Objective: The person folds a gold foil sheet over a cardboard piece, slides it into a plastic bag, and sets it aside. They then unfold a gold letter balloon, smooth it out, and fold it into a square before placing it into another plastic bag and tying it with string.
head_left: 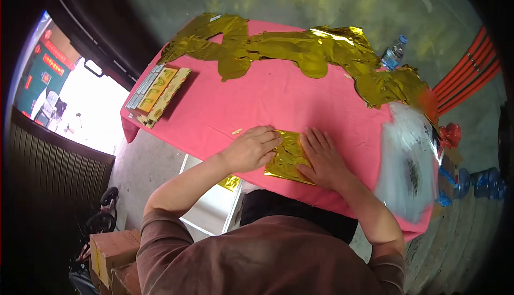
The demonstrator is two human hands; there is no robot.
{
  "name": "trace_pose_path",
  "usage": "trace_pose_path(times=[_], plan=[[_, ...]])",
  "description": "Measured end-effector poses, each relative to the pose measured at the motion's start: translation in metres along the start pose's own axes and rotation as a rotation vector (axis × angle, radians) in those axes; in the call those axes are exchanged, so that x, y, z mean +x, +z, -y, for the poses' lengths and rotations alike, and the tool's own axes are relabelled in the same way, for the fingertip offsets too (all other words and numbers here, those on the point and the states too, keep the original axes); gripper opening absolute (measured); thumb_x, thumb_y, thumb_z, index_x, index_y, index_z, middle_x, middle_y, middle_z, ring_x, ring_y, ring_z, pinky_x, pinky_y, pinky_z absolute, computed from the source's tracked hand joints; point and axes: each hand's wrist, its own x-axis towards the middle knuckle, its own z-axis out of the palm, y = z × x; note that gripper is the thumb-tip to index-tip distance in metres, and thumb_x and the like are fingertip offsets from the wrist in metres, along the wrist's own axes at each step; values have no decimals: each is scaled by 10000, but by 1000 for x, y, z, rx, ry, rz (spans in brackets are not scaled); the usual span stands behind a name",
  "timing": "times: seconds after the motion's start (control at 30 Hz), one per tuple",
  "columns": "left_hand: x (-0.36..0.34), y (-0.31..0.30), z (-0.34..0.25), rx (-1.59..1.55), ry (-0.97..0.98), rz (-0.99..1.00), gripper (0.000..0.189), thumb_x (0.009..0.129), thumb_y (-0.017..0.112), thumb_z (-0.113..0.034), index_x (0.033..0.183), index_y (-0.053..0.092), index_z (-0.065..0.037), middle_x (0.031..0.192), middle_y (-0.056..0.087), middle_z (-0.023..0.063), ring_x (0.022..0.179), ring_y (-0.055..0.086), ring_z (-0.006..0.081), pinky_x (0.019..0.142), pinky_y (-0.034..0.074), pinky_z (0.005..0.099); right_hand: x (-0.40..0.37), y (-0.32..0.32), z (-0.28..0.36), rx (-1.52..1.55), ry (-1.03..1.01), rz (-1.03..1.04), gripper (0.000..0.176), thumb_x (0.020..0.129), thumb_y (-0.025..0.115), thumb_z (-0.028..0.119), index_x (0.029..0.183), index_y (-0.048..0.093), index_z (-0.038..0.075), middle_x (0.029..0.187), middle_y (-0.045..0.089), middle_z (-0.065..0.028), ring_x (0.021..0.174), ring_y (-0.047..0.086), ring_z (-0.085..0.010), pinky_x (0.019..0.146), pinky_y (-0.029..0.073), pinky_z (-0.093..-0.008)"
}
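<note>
A folded gold foil sheet [289,158] lies near the front edge of the table with the pink cloth [214,107]. My left hand [251,149] rests on the foil's left edge, its fingers bent and close together. On the right side, my right hand [324,158] lies flat with fingers spread, pressing on the foil. A small beige piece [237,131] is on the cloth just beyond my left hand. Large flat gold foil pieces [289,48] stretch along the far side of the table.
An open box with packets [158,92] sits at the table's left end. Clear plastic bags [407,161] cover the right end. A water bottle [393,53] stands at the back right. Below the front edge is a white container [209,209]; cardboard boxes [115,244] are lower left.
</note>
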Motion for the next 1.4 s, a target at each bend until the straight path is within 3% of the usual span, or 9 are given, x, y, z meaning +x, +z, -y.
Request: trace_pose_path(times=[0.4,0.47,0.83,1.0,1.07,1.2,1.4], plan=[[1,0,-6,59,-21,51,422,797,605,-132,1191,562,13,1153,561,141,1152,500,312,984,414,411,12,2,5,150,102,30,679,894,496,393,1399,334,-30,1468,300,-226,1397,225,-349,1138,152,-496],[2,0,-6,60,-29,57,424,796,606,-132,1192,561,12,1149,560,143,1154,499,315,984,414,412,7,11,8,56,49,-112,668,893,492,377,1397,336,-33,1467,304,-224,1393,236,-348,1139,162,-484],[1,2,-13,29,-90,66,437,780,608,-114,1191,556,23,1164,547,165,1144,501,338,971,421,408,8,6,1,51,-29,-59,693,875,507,383,1400,324,-30,1464,302,-221,1389,234,-356,1141,160,-483],[2,-3,10,-208,-79,-27,297,805,632,-70,1091,616,9,1066,599,167,1064,559,335,928,457,405,9,4,1,17,-13,-40,699,880,506,387,1413,304,-17,1476,278,-224,1393,226,-355,1144,153,-484],[0,5,20,-466,-223,-192,214,830,630,-38,1039,637,9,1011,622,156,1001,593,324,882,484,381,8,5,0,4,-15,-48,697,882,504,388,1414,304,-16,1479,276,-223,1393,226,-356,1144,154,-484],[11,2,28,-379,-265,-223,188,843,620,-22,1027,643,5,1009,625,144,975,603,307,854,493,358,7,7,0,-10,-13,-49,696,886,498,397,1414,307,-14,1480,282,-215,1389,236,-359,1142,157,-485],[17,0,34,-301,-123,-78,181,828,647,-45,1007,659,-24,986,619,133,952,600,299,841,492,363,8,6,0,-22,-6,-46,691,887,493,399,1410,313,-15,1474,293,-216,1387,242,-358,1142,159,-484]])
